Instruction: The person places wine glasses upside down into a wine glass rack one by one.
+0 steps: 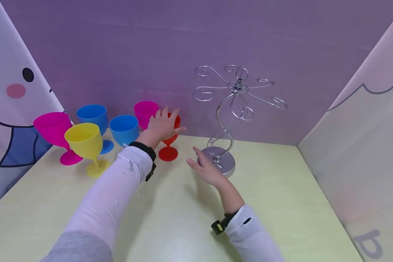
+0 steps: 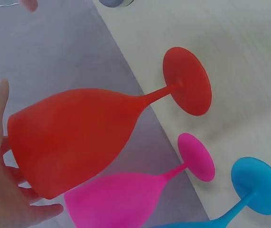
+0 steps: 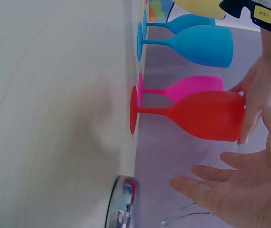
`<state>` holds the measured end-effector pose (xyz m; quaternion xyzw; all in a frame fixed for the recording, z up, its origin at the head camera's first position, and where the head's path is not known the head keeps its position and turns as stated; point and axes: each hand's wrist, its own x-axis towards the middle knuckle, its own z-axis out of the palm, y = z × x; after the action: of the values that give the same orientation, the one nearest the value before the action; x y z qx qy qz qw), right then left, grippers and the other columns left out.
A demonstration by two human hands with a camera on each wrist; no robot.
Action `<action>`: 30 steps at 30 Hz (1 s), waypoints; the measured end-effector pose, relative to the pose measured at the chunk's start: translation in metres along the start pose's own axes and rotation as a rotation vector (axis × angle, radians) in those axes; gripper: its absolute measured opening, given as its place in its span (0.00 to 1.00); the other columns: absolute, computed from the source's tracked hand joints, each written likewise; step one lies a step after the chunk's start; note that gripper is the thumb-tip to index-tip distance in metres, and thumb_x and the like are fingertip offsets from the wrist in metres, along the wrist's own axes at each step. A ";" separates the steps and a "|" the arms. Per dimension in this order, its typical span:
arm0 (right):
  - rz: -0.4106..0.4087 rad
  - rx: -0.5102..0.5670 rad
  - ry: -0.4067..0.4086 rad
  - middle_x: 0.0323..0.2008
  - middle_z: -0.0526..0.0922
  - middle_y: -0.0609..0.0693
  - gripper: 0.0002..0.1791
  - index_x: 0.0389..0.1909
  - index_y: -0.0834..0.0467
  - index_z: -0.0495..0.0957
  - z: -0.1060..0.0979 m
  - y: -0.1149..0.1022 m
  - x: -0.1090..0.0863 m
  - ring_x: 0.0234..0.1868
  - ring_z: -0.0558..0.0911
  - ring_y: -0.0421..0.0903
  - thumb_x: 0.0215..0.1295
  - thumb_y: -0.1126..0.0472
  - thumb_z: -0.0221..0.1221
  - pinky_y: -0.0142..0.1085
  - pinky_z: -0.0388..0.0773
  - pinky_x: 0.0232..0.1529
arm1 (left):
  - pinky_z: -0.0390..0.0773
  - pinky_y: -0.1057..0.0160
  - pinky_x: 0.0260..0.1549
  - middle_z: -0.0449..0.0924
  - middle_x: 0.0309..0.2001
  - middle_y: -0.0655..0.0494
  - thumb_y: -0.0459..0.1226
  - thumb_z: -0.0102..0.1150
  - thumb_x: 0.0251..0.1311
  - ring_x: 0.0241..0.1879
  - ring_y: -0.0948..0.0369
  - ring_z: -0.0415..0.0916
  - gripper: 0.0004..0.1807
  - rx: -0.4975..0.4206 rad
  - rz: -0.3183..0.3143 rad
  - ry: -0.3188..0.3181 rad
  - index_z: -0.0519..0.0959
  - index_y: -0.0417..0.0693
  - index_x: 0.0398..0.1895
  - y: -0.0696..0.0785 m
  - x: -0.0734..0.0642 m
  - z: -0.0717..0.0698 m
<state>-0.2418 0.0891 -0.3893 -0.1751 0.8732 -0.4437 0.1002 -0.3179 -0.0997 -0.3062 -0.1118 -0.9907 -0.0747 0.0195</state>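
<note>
My left hand (image 1: 161, 127) is spread at the rim of a red plastic goblet (image 1: 169, 153), which stands upright on the table. In the left wrist view, the thumb points away from the red goblet (image 2: 78, 137) and the other fingers reach partly behind its rim; contact is hard to tell. A pink goblet (image 1: 146, 112) stands just behind and to the left. My right hand (image 1: 210, 171) hovers with fingers extended, holding nothing, in front of the round base of a silver wire stand (image 1: 227, 160). The right wrist view shows that hand (image 3: 249, 190) below the red goblet (image 3: 206, 115).
To the left stand two blue goblets (image 1: 124, 130), a yellow goblet (image 1: 84, 142) and another pink goblet (image 1: 54, 127). Curled wire arms (image 1: 238, 86) spread from the stand's top. A purple backdrop (image 1: 183, 43) rises behind the pale table (image 1: 281, 189), with printed panels at both sides.
</note>
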 end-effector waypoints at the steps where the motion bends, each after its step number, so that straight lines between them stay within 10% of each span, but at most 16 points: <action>1: 0.008 0.008 -0.004 0.65 0.59 0.60 0.37 0.70 0.49 0.45 0.001 0.001 0.001 0.64 0.60 0.54 0.66 0.40 0.44 0.52 0.59 0.63 | 0.54 0.38 0.61 0.41 0.70 0.39 0.58 0.52 0.55 0.66 0.40 0.42 0.46 0.008 0.002 0.000 0.43 0.53 0.71 0.001 0.001 0.001; 14: 0.058 0.132 -0.031 0.68 0.54 0.61 0.36 0.70 0.49 0.45 0.018 0.007 0.002 0.65 0.57 0.58 0.67 0.40 0.42 0.55 0.56 0.63 | 0.57 0.39 0.59 0.50 0.66 0.40 0.55 0.51 0.58 0.63 0.40 0.48 0.39 0.133 0.016 0.003 0.50 0.57 0.70 -0.001 0.008 0.018; 30: 0.056 0.197 -0.006 0.66 0.60 0.60 0.34 0.69 0.52 0.50 0.018 0.006 0.002 0.64 0.61 0.55 0.68 0.39 0.41 0.52 0.56 0.64 | 0.72 0.44 0.49 0.60 0.58 0.39 0.49 0.59 0.53 0.54 0.42 0.59 0.37 0.085 -0.064 0.099 0.58 0.52 0.64 0.000 -0.002 0.005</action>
<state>-0.2391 0.0780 -0.4053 -0.1413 0.8295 -0.5241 0.1320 -0.3163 -0.0991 -0.3117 -0.0751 -0.9939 -0.0386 0.0708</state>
